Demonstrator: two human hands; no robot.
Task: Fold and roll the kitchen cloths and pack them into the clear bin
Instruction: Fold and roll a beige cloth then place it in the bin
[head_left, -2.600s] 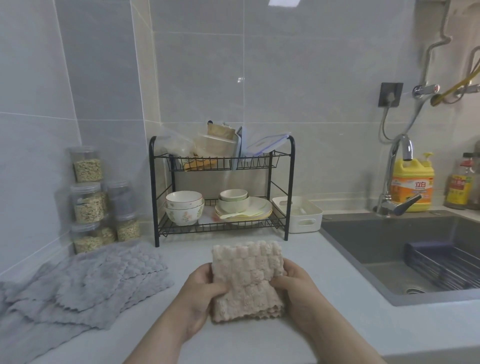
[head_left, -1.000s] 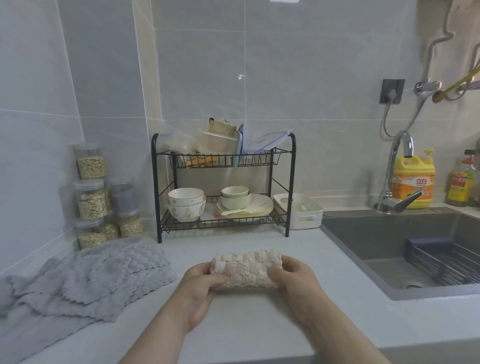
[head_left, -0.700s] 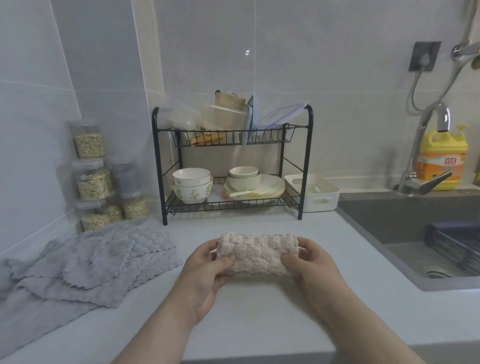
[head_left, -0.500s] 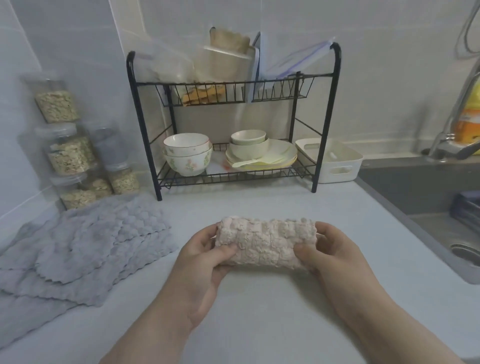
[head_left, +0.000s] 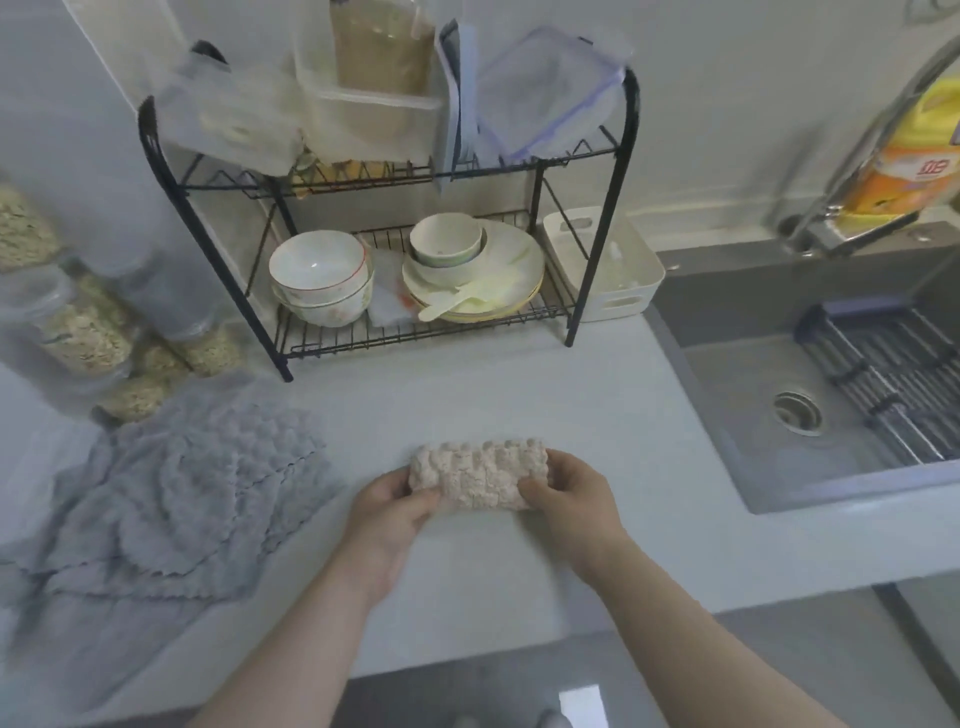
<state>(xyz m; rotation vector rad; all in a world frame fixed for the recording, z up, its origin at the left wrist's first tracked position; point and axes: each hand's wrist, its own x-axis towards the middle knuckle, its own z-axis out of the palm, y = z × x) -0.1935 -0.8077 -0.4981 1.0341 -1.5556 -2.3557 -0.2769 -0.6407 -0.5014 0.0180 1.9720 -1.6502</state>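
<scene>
Just below the middle of the frame, a rolled beige cloth (head_left: 480, 475) lies crosswise at the countertop (head_left: 519, 395), held at both ends; whether it rests on the surface or is held slightly above it cannot be told; the left hand (head_left: 387, 512) grips the roll's left end, thumb in front and fingers curled behind it; the right hand (head_left: 574, 499) grips the right end, thumb pressed on the front and fingers wrapped over the end; both forearms run in from the bottom edge. At the lower left a heap of grey cloths (head_left: 171, 493) lies loose and overlapping on the counter, well apart from the roll; above them, at the left edge, stand stacked clear jars (head_left: 83, 327) of pale grain. A black wire rack (head_left: 602, 208) fills the upper middle; on its top tier sits the clear bin (head_left: 363, 114), blurred, with something tan standing inside, and beside it to the right leans a clear lid (head_left: 545, 93) with blue clips; on the lower tier are stacked bowls (head_left: 322, 278) at the left and plates (head_left: 498, 270) carrying a small bowl at the right. A white tray (head_left: 608, 265) stands just right of the rack; further right is the grey sink (head_left: 753, 364), with a tap (head_left: 852, 156) and a yellow bottle (head_left: 904, 150) in the upper right corner.
</scene>
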